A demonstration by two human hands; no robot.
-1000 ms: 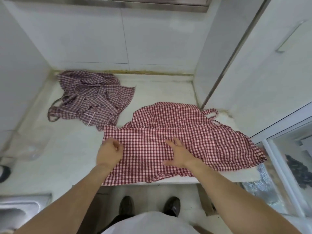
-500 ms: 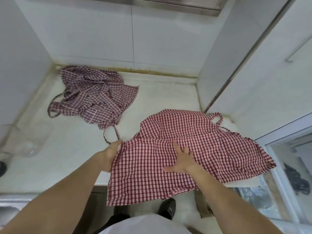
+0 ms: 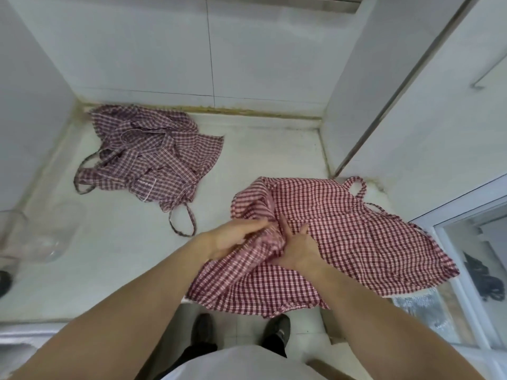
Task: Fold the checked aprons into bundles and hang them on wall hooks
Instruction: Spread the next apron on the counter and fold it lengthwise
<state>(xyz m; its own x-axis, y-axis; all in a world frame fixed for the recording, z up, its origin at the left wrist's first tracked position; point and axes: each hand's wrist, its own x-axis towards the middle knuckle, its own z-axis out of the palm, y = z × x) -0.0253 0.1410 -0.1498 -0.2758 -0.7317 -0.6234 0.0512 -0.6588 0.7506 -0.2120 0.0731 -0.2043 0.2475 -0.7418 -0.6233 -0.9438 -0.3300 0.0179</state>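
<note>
left hand (image 3: 233, 237) gripping red apron (image 3: 343, 242) fold, right hand (image 3: 295, 248) flat on it

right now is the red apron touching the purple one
Apart. The head view shows bare counter between the red apron and the purple apron, strap loop included.

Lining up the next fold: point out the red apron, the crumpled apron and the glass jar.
red apron (image 3: 356, 237), head view, flat middle of the cloth
crumpled apron (image 3: 153, 160), head view, middle of the heap
glass jar (image 3: 52, 237), head view, clear side wall
</note>
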